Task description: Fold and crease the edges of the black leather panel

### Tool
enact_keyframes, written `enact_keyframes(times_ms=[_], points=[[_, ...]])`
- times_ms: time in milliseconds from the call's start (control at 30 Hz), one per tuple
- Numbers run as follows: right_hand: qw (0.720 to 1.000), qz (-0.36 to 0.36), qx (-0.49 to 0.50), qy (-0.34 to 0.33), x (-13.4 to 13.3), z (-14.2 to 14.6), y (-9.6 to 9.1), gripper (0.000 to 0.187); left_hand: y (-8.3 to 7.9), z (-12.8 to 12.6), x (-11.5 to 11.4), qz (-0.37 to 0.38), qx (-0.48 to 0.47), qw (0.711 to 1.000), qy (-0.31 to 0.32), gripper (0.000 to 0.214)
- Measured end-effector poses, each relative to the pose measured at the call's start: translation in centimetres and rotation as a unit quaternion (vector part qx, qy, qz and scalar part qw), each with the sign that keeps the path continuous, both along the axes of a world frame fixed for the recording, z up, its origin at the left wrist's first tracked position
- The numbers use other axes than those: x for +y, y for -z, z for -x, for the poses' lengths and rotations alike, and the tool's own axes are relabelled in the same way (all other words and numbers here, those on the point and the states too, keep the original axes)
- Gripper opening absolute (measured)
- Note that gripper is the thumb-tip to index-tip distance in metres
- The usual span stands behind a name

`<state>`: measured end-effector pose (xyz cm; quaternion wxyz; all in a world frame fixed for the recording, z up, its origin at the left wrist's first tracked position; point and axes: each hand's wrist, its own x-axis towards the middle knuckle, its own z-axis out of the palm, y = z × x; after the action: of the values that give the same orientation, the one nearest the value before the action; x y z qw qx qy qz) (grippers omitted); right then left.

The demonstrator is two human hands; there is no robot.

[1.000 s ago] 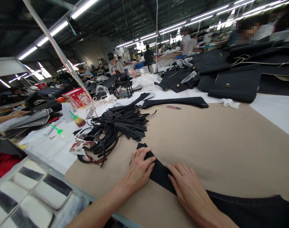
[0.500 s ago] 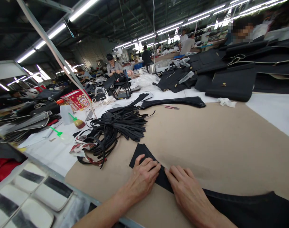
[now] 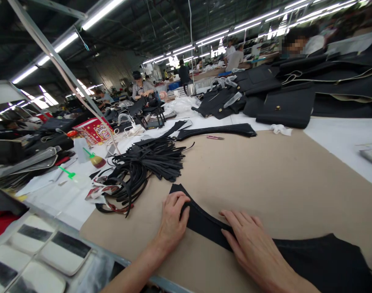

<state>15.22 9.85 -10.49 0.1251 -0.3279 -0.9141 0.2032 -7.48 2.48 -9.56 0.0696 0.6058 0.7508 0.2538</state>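
A long curved black leather-like piece [image 3: 208, 224] lies across the brown work surface, with a narrow raised or folded band along its upper edge. My left hand [image 3: 174, 215] is closed on its narrow left end, fingers curled over the top and thumb on the near side. Farther along, my right hand [image 3: 252, 240] lies over the piece. Its fingers reach across the upper edge and the thumb rests apart from them on the black surface. Beyond the right hand the piece widens; part of it is hidden under that hand and forearm.
Bundled black strips [image 3: 155, 158] lie left of the piece. Beyond are red-handled thread snips [image 3: 215, 137], stacked curved black pieces [image 3: 218, 131] and black bags [image 3: 285, 106]. A green-tipped bottle [image 3: 97, 160] stands at left, near a slanted pole [image 3: 66, 77]. White panels [image 3: 65, 248] lie front left.
My left hand has shifted to the leftmost end of the black piece and curled over it. My right hand has moved right along the edge, widening the gap between the hands. The view has shifted slightly.
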Motion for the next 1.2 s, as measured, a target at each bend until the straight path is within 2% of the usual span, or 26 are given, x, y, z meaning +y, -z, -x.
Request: enact_keyframes(times_ms=[133, 200, 233, 300, 367, 433, 500, 633, 700, 867, 1033, 1200], points=[[0.999, -0.004, -0.029, 0.013, 0.7, -2.4, -0.5, 0.032, 0.3, 3.1, 0.2, 0.069, 0.072, 0.987, -0.129, 0.032], [0.999, 0.008, -0.050, 0.015, 1.0, -3.0, -1.1, 0.029, 0.1, 3.5, 0.4, 0.085, 0.107, 0.979, -0.154, 0.038], [0.998, 0.012, -0.052, 0.014, 1.1, -3.1, -1.4, 0.027, -0.2, 3.3, 0.5, 0.066, 0.124, 0.979, -0.149, 0.036], [0.999, 0.014, -0.031, 0.000, 1.2, -3.0, -1.8, 0.024, -0.9, 1.7, 0.5, -0.006, 0.138, 0.987, -0.077, 0.030], [1.000, 0.008, 0.008, -0.025, 1.0, -2.8, -1.6, 0.029, -1.6, -0.9, 0.3, -0.056, 0.108, 0.989, 0.078, 0.030], [0.998, -0.005, 0.048, -0.046, 0.5, -2.8, -0.9, 0.036, -1.7, -3.5, 0.0, -0.036, 0.058, 0.973, 0.221, 0.034], [0.995, -0.041, 0.070, -0.053, -0.2, -3.0, 0.1, 0.040, -1.3, -5.5, -0.2, 0.005, 0.031, 0.960, 0.277, 0.036], [0.983, -0.160, 0.049, -0.082, -1.1, -4.2, 2.0, 0.045, -0.2, -6.7, 0.0, 0.031, 0.042, 0.958, 0.283, 0.033], [0.979, -0.179, 0.026, -0.089, -1.3, -4.8, 2.6, 0.048, 0.1, -6.6, 0.2, 0.030, 0.058, 0.955, 0.288, 0.031], [0.986, -0.141, -0.016, -0.091, -1.2, -6.3, 3.2, 0.065, 0.3, -6.6, 0.5, 0.017, 0.107, 0.948, 0.299, 0.035], [0.991, -0.099, -0.008, -0.088, -0.3, -7.9, 2.6, 0.067, 0.2, -7.2, 0.7, 0.002, 0.153, 0.941, 0.303, 0.040], [0.985, -0.124, -0.002, -0.118, 0.3, -9.1, 2.5, 0.069, 0.1, -7.8, 1.0, -0.014, 0.172, 0.940, 0.294, 0.032]])
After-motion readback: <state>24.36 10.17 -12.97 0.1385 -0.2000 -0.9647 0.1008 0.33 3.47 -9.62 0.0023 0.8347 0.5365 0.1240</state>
